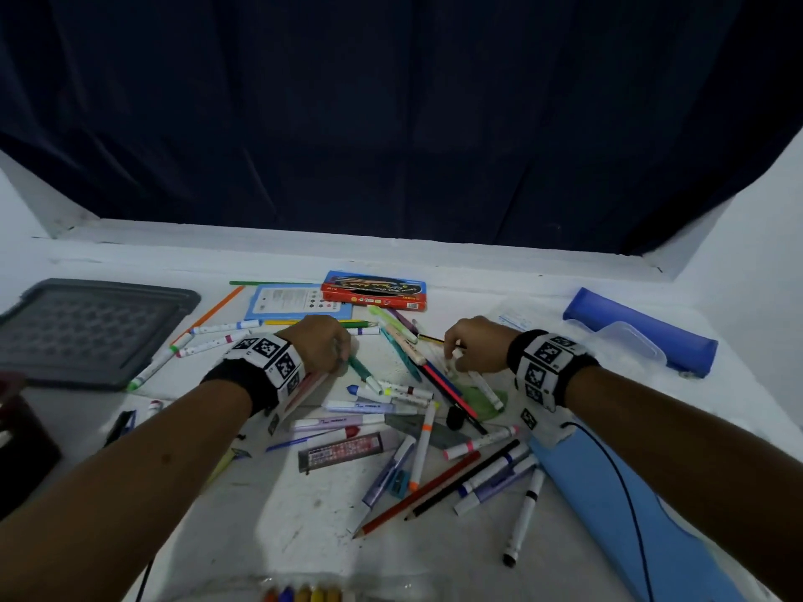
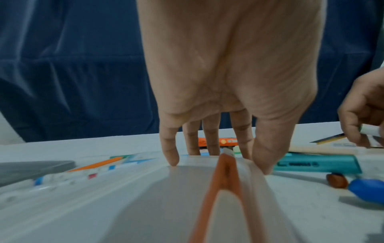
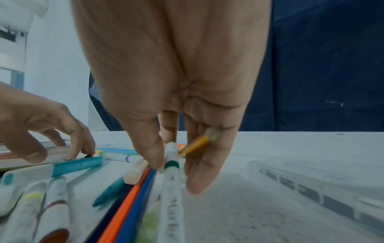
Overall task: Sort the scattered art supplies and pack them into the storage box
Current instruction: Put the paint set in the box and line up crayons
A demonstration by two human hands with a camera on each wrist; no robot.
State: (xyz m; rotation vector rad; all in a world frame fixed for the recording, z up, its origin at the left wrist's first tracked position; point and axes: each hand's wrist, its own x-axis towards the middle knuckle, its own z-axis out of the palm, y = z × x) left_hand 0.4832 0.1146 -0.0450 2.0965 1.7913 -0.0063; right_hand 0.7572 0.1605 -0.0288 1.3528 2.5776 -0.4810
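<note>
1. On the white table, markers and pencils lie scattered between both hands.
2. Left hand: fingertips and thumb clasp a clear case with an orange-trimmed item inside.
3. Right hand: thumb and fingers pinch a green-banded white marker; a yellow pencil sits under its fingers.
4. Grey lid lies at far left.

I see a white table strewn with markers and coloured pencils. A grey lid lies far left, a red crayon box at the back, a blue pencil case right.
</note>
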